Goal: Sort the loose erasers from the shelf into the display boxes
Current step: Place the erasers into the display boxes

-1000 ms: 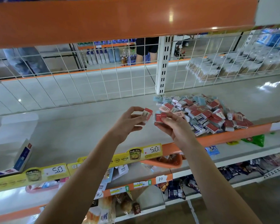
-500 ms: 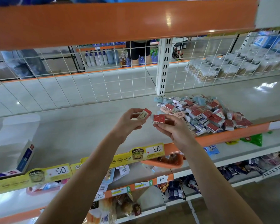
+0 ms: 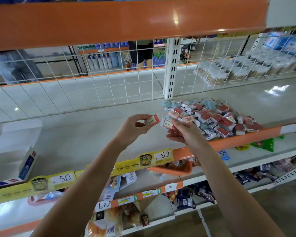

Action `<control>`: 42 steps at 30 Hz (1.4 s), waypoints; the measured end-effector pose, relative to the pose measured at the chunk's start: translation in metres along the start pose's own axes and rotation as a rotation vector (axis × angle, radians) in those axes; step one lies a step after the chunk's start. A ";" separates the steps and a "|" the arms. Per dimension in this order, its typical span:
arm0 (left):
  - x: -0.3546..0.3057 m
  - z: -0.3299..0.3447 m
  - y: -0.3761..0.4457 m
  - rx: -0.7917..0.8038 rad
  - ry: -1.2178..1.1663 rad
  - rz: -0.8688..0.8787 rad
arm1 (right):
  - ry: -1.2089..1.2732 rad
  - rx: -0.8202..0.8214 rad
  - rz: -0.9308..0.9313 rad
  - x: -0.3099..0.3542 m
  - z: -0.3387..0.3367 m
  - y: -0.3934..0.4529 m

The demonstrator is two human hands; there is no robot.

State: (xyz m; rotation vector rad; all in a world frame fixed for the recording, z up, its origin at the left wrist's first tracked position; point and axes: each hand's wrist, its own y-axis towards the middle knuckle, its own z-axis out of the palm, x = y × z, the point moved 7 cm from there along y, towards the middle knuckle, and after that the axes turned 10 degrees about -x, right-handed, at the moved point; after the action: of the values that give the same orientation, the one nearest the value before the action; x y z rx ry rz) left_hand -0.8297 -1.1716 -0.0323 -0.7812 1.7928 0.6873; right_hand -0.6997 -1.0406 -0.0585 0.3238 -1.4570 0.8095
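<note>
While the heap of loose erasers (image 3: 217, 119) lies on the right part of the shelf (image 3: 75, 137), just behind its orange front lip, the person holds two of them up in front of it, one in each hand. The left hand (image 3: 135, 129) pinches a red-ended eraser (image 3: 152, 120) between thumb and fingertips, label turned toward the camera, probably so the print can be read and its kind settled before it goes anywhere. The right hand (image 3: 183, 132) grips a second eraser (image 3: 167, 124) the same way, white label with a barcode facing up; its fingers are curled round the piece, just beside the near edge of the heap. The two erasers are near each other but apart, which looks like a comparison of one against the other.

As for containers, an open display box (image 3: 26, 166) with a blue side stands at the far left of the same shelf, well apart from the heap and from both hands. Its inside is turned away and washed out by glare, so whether it holds any erasers cannot be told. On the shelf below, an orange tray (image 3: 171, 170) holds packaged goods that are too dim to name. Sorting appears to be at an early stage, since the heap is large.
</note>
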 end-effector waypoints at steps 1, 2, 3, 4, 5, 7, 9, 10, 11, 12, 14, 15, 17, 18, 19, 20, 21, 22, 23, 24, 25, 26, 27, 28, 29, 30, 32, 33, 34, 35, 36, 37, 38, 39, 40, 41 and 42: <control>0.000 -0.001 0.000 -0.002 0.020 0.019 | -0.006 -0.006 -0.004 0.000 -0.001 0.000; 0.000 -0.001 0.001 -0.003 0.042 0.041 | -0.011 -0.009 -0.008 0.000 -0.002 0.000; -0.001 -0.002 0.001 -0.003 0.063 0.064 | -0.013 -0.007 -0.011 0.001 -0.002 0.000; -0.001 -0.002 0.001 -0.001 0.085 0.087 | -0.012 -0.002 -0.013 0.001 -0.002 0.001; -0.001 -0.003 0.001 0.000 0.111 0.106 | -0.013 0.004 -0.018 0.001 -0.002 0.002; -0.001 -0.005 0.000 -0.010 0.187 0.136 | -0.045 0.014 -0.045 0.003 0.000 0.004; 0.001 -0.010 -0.001 -0.034 0.268 0.155 | -0.103 0.015 -0.080 0.004 0.004 0.006; 0.002 -0.015 -0.003 -0.050 0.306 0.163 | -0.129 0.016 -0.092 0.004 0.007 0.007; 0.003 -0.021 -0.005 -0.067 0.343 0.170 | -0.152 0.024 -0.101 0.005 0.012 0.008; 0.003 -0.029 -0.008 -0.085 0.375 0.173 | -0.172 0.040 -0.107 0.005 0.020 0.009; 0.005 -0.049 -0.017 -0.125 0.410 0.163 | -0.208 0.091 -0.113 0.005 0.041 0.009; 0.006 -0.062 -0.022 -0.146 0.417 0.150 | -0.219 0.119 -0.115 0.005 0.054 0.008; 0.006 -0.091 -0.035 -0.186 0.433 0.131 | -0.220 0.178 -0.114 0.004 0.084 0.003; 0.007 -0.106 -0.043 -0.203 0.439 0.131 | -0.215 0.205 -0.112 0.003 0.101 -0.002; 0.008 -0.124 -0.051 -0.221 0.444 0.135 | -0.214 0.228 -0.113 0.002 0.118 -0.007; 0.010 -0.141 -0.060 -0.239 0.453 0.133 | -0.220 0.251 -0.117 0.000 0.136 -0.014; 0.012 -0.160 -0.070 -0.258 0.471 0.127 | -0.229 0.279 -0.126 -0.001 0.154 -0.021; 0.014 -0.179 -0.081 -0.279 0.493 0.119 | -0.238 0.310 -0.136 -0.004 0.173 -0.030; 0.016 -0.198 -0.091 -0.300 0.510 0.112 | -0.246 0.342 -0.145 -0.007 0.193 -0.040; 0.018 -0.218 -0.102 -0.322 0.521 0.107 | -0.252 0.372 -0.153 -0.010 0.213 -0.050; 0.022 -0.239 -0.114 -0.344 0.526 0.107 | -0.255 0.398 -0.157 -0.014 0.235 -0.061; 0.026 -0.258 -0.125 -0.357 0.533 0.109 | -0.252 0.419 -0.158 -0.019 0.256 -0.073; 0.031 -0.278 -0.136 -0.365 0.544 0.109 | -0.248 0.437 -0.157 -0.023 0.277 -0.085; 0.036 -0.299 -0.147 -0.375 0.560 0.109 | -0.246 0.453 -0.158 -0.027 0.299 -0.097; 0.041 -0.319 -0.157 -0.385 0.569 0.106 | -0.246 0.469 -0.159 -0.032 0.321 -0.108; 0.048 -0.343 -0.169 -0.397 0.581 0.102 | -0.250 0.490 -0.158 -0.039 0.347 -0.122; 0.055 -0.375 -0.184 -0.414 0.621 0.101 | -0.257 0.514 -0.148 -0.047 0.381 -0.141; 0.058 -0.396 -0.194 -0.428 0.642 0.101 | -0.254 0.529 -0.142 -0.052 0.402 -0.152; 0.061 -0.415 -0.203 -0.439 0.655 0.100 | -0.251 0.540 -0.137 -0.056 0.421 -0.162; 0.066 -0.433 -0.211 -0.454 0.656 0.101 | -0.252 0.551 -0.137 -0.060 0.439 -0.170; 0.071 -0.451 -0.218 -0.473 0.660 0.100 | -0.258 0.564 -0.142 -0.063 0.455 -0.177; 0.075 -0.467 -0.224 -0.489 0.670 0.101 | -0.266 0.579 -0.147 -0.066 0.471 -0.183; 0.081 -0.482 -0.229 -0.500 0.686 0.099 | -0.281 0.596 -0.155 -0.069 0.485 -0.187; 0.086 -0.496 -0.232 -0.502 0.692 0.092 | -0.301 0.616 -0.171 -0.071 0.498 -0.191; 0.092 -0.510 -0.234 -0.497 0.684 0.080 | -0.328 0.637 -0.194 -0.071 0.512 -0.194; 0.097 -0.523 -0.235 -0.492 0.674 0.074 | -0.358 0.660 -0.220 -0.071 0.526 -0.197; 0.102 -0.536 -0.235 -0.489 0.674 0.073 | -0.386 0.683 -0.245 -0.071 0.541 -0.198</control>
State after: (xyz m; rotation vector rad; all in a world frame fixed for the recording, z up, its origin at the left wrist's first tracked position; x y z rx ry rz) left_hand -0.9825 -1.7429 0.0204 -1.4030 2.2918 1.0125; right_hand -0.9687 -1.5517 -0.0024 1.2059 -1.4123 1.0643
